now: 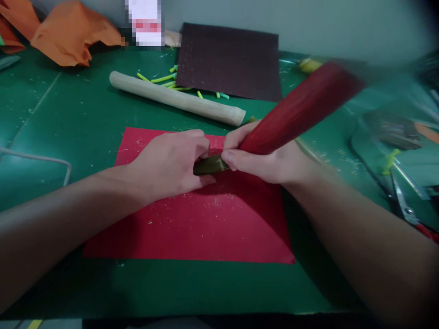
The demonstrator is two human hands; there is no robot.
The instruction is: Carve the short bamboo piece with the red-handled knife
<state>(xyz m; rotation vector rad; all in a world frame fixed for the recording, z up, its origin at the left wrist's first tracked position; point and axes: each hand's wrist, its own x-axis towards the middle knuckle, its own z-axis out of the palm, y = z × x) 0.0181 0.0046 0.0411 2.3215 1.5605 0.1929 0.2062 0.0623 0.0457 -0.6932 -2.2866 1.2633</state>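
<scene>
My left hand (168, 164) is closed round one end of a dark green stick (210, 165) that looks like bamboo. Right against it, my right hand (264, 160) grips a thick dark red bar-shaped object (305, 109), which slants up to the right. The far end of the red object blurs into grey, and I cannot make out what kind of thing it is. Whether the right fingers also touch the green stick is unclear. Both hands are above a red sheet (206, 237) scattered with small shavings.
Beyond the sheet lies a pale peeled stick (178, 98). Yellow-green strips (164, 78) stick out around a dark brown sheet (229, 61). Crumpled orange material (75, 34) sits at the back left. Red-handled scissors (408, 212) and clear plastic are at right, partly blurred, on the green table (206, 292).
</scene>
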